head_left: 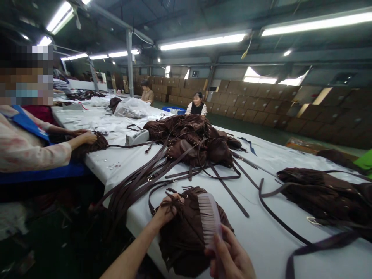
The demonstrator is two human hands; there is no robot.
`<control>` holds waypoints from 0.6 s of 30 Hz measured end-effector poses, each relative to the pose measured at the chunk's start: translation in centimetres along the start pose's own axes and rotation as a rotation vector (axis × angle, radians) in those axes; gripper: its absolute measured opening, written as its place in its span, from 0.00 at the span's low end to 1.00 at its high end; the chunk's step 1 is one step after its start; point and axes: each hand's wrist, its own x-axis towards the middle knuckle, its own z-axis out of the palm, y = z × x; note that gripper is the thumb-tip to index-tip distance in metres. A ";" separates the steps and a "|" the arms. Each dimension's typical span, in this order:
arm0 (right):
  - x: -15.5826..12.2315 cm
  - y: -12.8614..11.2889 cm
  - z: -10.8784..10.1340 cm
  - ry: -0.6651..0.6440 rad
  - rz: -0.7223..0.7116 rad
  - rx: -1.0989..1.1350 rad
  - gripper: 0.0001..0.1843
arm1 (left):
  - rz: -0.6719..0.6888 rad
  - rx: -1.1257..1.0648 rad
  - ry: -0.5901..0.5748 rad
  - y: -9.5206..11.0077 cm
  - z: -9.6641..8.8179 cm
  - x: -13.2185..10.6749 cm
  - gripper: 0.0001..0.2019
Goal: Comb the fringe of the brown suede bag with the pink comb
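A dark brown bag [186, 236] with metal eyelets lies at the near edge of the white table. My left hand [167, 209] is closed around the thin drawstring cords at the bag's top left. Wrapped in the fingers of my right hand [229, 252] is a pale brush [210, 219] with long, light bristles. The bristles face left, over the right part of the bag; whether they press on the fabric I cannot tell. A strap with a buckle loops out beside my left hand.
A heap of brown bags [188, 139] sits further back, its long straps [136, 178] trailing over the left edge. More brown bags [325, 193] lie at right. At left, a co-worker's hands [87, 137] hold brown material. Stacked cartons [252, 100] line the far wall.
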 end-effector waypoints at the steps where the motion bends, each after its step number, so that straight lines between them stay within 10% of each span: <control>1: 1.0 0.2 0.7 -0.020 -0.017 -0.033 0.39 | 0.001 -0.036 0.008 0.1 -0.6 -0.1 0.19; 7: 4.0 4.9 1.2 0.012 0.069 -0.093 0.32 | -0.264 -0.382 0.409 -2.7 -6.8 -2.2 0.25; 10: 3.0 5.4 0.6 0.062 0.029 -0.055 0.30 | -0.256 -0.181 0.655 -3.9 -7.8 -5.8 0.25; 18: -1.2 3.2 1.7 -0.288 -0.258 -0.595 0.15 | -0.028 0.073 0.141 -0.9 -1.5 -10.5 0.23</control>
